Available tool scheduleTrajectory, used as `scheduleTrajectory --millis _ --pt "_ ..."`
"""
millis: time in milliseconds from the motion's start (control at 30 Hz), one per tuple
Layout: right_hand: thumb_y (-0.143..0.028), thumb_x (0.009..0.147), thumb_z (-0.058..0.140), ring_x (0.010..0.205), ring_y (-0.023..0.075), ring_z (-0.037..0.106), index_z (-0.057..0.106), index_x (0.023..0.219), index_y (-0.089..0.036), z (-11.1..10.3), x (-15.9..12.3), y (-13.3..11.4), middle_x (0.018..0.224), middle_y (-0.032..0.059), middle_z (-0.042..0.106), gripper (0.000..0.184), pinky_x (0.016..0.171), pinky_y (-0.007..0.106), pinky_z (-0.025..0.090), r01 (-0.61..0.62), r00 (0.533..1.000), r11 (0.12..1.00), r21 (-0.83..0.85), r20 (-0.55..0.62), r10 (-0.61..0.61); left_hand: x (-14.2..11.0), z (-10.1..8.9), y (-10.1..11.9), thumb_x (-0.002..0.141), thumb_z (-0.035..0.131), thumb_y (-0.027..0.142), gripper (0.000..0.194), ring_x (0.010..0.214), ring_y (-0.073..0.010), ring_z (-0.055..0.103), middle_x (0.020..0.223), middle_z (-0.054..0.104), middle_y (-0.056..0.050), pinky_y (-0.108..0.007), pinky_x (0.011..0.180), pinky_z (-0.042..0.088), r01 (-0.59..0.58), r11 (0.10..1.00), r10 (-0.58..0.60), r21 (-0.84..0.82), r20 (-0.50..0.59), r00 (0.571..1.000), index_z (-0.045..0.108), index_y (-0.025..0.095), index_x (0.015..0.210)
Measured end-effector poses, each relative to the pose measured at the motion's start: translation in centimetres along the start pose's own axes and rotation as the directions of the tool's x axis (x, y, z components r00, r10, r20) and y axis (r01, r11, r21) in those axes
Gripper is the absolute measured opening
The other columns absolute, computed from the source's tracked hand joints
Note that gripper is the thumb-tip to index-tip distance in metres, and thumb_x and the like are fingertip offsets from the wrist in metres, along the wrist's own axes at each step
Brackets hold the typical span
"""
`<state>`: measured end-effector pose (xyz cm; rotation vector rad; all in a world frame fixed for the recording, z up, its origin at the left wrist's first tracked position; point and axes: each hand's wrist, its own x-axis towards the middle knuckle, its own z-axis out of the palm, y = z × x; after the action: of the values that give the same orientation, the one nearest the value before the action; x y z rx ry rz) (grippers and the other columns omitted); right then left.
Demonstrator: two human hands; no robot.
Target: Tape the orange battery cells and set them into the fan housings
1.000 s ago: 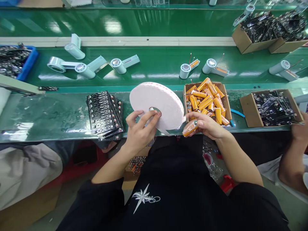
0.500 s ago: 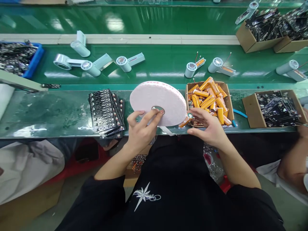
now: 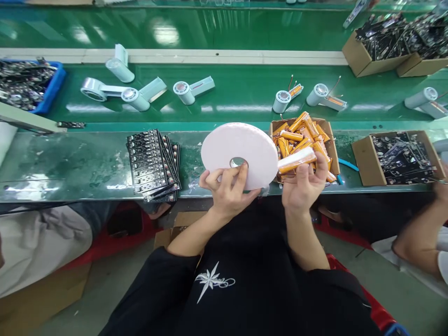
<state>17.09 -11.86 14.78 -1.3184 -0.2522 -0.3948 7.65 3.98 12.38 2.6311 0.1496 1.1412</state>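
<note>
One orange-wrapped cylindrical battery point(image 3: 297, 161), pinched at its end by the right hand point(image 3: 303, 186), already wears a white strip point(image 3: 301, 154) lengthwise; more orange batteries point(image 3: 297, 135), heaped just beyond that hand, look still to do. Its long axis runs sideways, free end toward the flat white tape roll point(image 3: 222, 147) the left hand point(image 3: 227, 189) grips.

Left fingers point(image 3: 241, 179) hold white roll point(image 3: 222, 149); right fingers point(image 3: 321, 166), orange cell point(image 3: 297, 161).

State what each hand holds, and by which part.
The left hand holds the round white tape roll by its lower part, near the centre hole. The right hand holds an orange, white-topped cylinder by its right end.
</note>
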Motion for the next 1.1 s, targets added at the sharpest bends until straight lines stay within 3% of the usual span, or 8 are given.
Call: scheduleTrajectory --millis 167,300,433,600,667,767,800,1100 --pt "-0.049 0.101 0.073 0.124 0.0265 0.077 0.041 0.143 -0.049 2.7 -2.7 -0.3 0.138 0.0022 0.072 0.053 0.106 0.059 0.065 -0.002 0.995 1.000 0.030 -0.095 0.005 0.0 0.1 1.2 0.083 0.075 0.084 0.080 0.109 -0.0370 0.050 0.106 0.069 -0.017 -0.058 0.102 0.037 0.092 0.994 -0.097 0.052 0.114 0.989 0.079 0.022 0.134" --pt "-0.051 0.085 0.091 0.109 0.0253 0.079 0.060 0.125 -0.038 -1.0 3.5 -1.0 0.117 0.0022 0.077 0.053 0.099 0.053 0.069 -0.141 0.990 0.987 0.075 0.017 0.140 -0.7 -2.1 1.6 0.091 0.076 0.066 0.067 0.108 -0.0360 0.053 0.106 0.069 -0.016 -0.053 0.097 0.038 0.025 0.998 -0.044 0.058 0.342 0.939 0.075 0.021 0.141" --pt "-0.064 0.069 0.100 0.114 0.0184 0.077 0.079 0.107 -0.050 -7.2 10.7 -2.2 0.114 -0.0045 0.077 0.046 0.096 0.036 0.067 0.279 0.947 0.958 0.064 -0.181 -0.264 0.2 -5.0 -0.8 0.088 0.083 0.054 0.070 0.117 -0.0361 0.058 0.125 0.073 -0.016 -0.050 0.101 0.043 -0.086 0.996 0.032 0.038 0.725 0.688 0.068 0.021 0.149" --pt "-0.049 0.064 0.106 0.101 0.0171 0.080 0.080 0.107 -0.059 -7.2 8.8 -2.9 0.112 -0.0081 0.076 0.052 0.081 0.035 0.071 -0.018 0.998 1.000 0.010 -0.066 0.019 9.8 -3.2 -7.0 0.093 0.070 0.069 0.065 0.121 -0.0329 0.067 0.137 0.074 -0.009 -0.041 0.097 0.053 0.017 1.000 -0.004 -0.001 0.954 0.300 0.069 0.031 0.145" --pt "-0.044 0.064 0.106 0.097 0.0199 0.082 0.080 0.106 -0.057 -6.1 7.1 -2.9 0.109 -0.0080 0.077 0.051 0.078 0.040 0.073 -0.037 0.998 0.999 -0.007 -0.045 0.037 14.9 -0.2 -10.3 0.104 0.052 0.066 0.054 0.114 -0.0312 0.070 0.130 0.077 -0.009 -0.042 0.096 0.054 0.058 0.992 -0.125 0.112 0.933 0.338 0.072 0.032 0.141" --pt "-0.041 0.062 0.105 0.095 0.0271 0.084 0.079 0.109 -0.053 -6.4 6.1 -2.7 0.106 -0.0068 0.079 0.056 0.079 0.051 0.074 -0.030 0.999 0.999 -0.044 -0.034 0.029 20.8 5.3 -16.0 0.109 0.049 0.052 0.057 0.139 -0.0399 0.056 0.157 0.060 -0.016 -0.055 0.114 0.048 0.061 0.927 -0.317 0.370 0.685 0.656 0.057 0.026 0.159" --pt "-0.039 0.059 0.105 0.093 0.0297 0.085 0.079 0.109 -0.050 -7.2 6.1 -2.8 0.104 -0.0062 0.079 0.058 0.080 0.056 0.074 -0.035 0.999 0.996 -0.078 -0.036 0.032 22.1 6.9 -17.8 0.107 0.053 0.050 0.060 0.144 -0.0429 0.050 0.166 0.051 -0.016 -0.058 0.115 0.047 0.050 0.911 -0.334 0.408 0.662 0.671 0.053 0.026 0.162" --pt "-0.059 0.040 0.106 0.087 0.0479 0.081 0.080 0.100 -0.052 -13.5 9.6 -5.6 0.087 0.0017 0.077 0.066 0.092 0.083 0.060 -0.137 0.989 0.896 -0.422 -0.101 0.104 25.1 13.1 -20.6 0.088 0.063 0.018 0.061 0.138 -0.0308 0.054 0.165 0.046 -0.008 -0.039 0.109 0.052 -0.342 0.937 0.117 0.073 0.855 0.505 0.068 0.029 0.149"
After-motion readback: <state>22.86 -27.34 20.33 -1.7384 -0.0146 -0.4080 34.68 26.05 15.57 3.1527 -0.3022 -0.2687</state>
